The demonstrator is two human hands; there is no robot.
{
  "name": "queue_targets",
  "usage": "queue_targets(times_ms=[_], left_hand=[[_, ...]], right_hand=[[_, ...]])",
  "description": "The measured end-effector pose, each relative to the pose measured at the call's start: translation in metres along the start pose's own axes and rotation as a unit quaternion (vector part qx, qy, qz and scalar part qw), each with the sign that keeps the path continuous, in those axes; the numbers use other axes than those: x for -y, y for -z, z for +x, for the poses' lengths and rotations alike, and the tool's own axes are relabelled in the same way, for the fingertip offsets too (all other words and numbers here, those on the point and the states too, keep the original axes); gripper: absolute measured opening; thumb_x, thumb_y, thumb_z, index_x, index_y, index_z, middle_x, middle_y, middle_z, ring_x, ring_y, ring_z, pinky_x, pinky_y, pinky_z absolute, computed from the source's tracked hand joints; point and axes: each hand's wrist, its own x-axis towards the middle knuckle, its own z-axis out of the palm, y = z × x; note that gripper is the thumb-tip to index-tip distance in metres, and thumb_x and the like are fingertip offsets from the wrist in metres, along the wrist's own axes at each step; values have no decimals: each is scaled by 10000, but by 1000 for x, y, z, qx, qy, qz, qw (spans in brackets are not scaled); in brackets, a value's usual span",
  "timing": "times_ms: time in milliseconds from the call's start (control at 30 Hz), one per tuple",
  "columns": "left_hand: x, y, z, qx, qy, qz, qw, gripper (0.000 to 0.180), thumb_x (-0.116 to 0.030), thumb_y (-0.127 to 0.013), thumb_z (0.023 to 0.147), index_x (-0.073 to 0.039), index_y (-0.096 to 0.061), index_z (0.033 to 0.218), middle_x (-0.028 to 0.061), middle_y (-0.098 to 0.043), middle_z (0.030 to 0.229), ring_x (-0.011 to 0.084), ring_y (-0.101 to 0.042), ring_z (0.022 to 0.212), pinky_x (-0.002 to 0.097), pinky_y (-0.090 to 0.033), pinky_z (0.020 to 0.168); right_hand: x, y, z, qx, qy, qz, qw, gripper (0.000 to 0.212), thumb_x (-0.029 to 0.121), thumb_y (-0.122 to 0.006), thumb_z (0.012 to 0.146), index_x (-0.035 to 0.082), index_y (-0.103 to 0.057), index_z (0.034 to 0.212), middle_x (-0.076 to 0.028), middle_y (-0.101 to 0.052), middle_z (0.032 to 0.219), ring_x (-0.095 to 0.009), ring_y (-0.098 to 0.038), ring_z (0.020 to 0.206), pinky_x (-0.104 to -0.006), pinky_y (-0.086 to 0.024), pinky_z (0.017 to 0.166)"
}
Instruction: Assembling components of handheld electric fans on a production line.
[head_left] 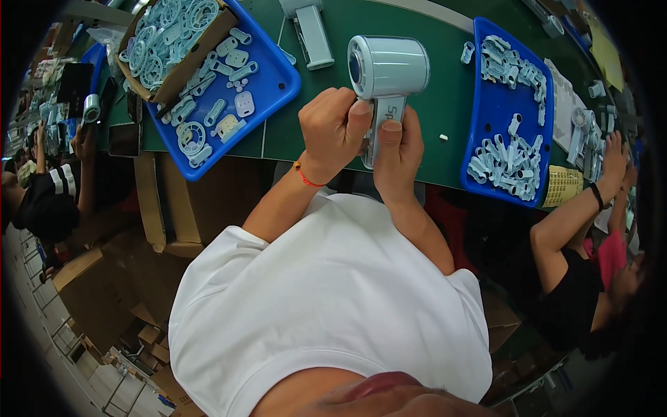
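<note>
Above the green tabletop (431, 104), between two blue trays, both hands grip a pale blue handheld fan body (387, 76) by its handle, barrel uppermost. Left hand (333, 125) is curled closed around the handle's left side with the thumb pressed on its front; right hand (398, 149) wraps the lower handle, thumb flat against it. Left blue tray (278, 87) holds small pale plastic parts and a cardboard box (198, 59) of round grilles; right blue tray (497, 104) holds similar pieces.

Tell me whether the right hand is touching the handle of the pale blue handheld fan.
Touching. The head view shows the right hand wrapped around the handle of the handheld fan, thumb pressed on its front.
</note>
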Motion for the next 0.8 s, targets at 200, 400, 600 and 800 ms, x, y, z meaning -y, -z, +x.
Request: queue_targets(times_ms=[200,400,600,800], left_hand=[[26,37,17,-141,143,-4,980,547,-489,-331,955,-33,-486,696,19,-456,620,87,-413,526,236,-315,480],[-1,27,7,61,257,-237,935,439,-399,-439,950,0,-567,819,23,-526,617,70,-502,511,219,-365,453],[4,60,32,83,-10,319,944,223,-243,-665,802,-30,-604,827,59,-608,660,199,-567,500,270,-422,450],[19,50,35,235,-73,309,919,232,-223,-716,714,-54,-630,848,49,-572,841,218,-583,785,323,-467,633]], right_hand=[[-12,13,7,-126,12,102,987,540,519,-407,917,-13,-491,956,-98,-550,799,-158,-562,532,-288,-473,449],[10,29,13,85,-110,275,951,633,506,-324,939,-76,-394,1179,-126,-559,825,-161,-566,492,-280,-466,369],[-1,27,11,154,-198,364,897,659,511,-326,935,-78,-379,1226,-98,-553,832,-145,-588,511,-253,-476,355],[-6,36,7,132,-213,304,919,638,503,-338,936,-49,-394,1250,-80,-540,829,-141,-584,523,-251,-476,367]])
